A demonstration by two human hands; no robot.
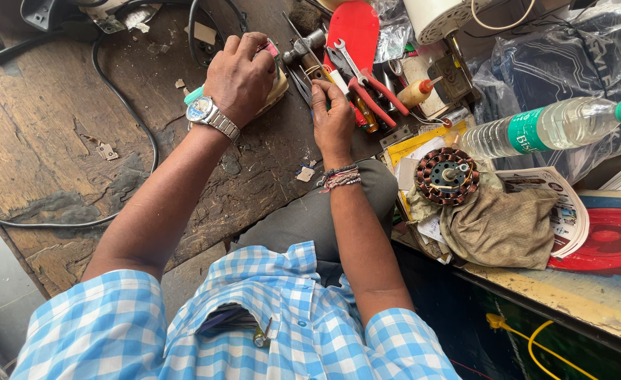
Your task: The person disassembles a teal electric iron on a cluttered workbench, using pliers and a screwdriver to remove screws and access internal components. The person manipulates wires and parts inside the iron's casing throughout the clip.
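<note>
Your left hand [241, 76] is cupped palm-down over a small pale block [276, 83] on the worn wooden bench [43, 127], fingers curled around its top edge. Your right hand [333, 119] sits just beside it, fingers pinched narrowly on a thin screwdriver [340, 83]; the tip is hidden.

Open room lies to your left only: bare, scarred boards crossed by one black cable [124, 91]. To your right the bench is crowded up to its edge.

Count: one red-handled pliers [377, 98], one open-ended spanner [349, 60], one hammer [303, 46], one small squeeze bottle [417, 91], one copper-wound stator [446, 176] resting on one olive cloth [500, 225], one plastic water bottle [542, 127] lying flat.
</note>
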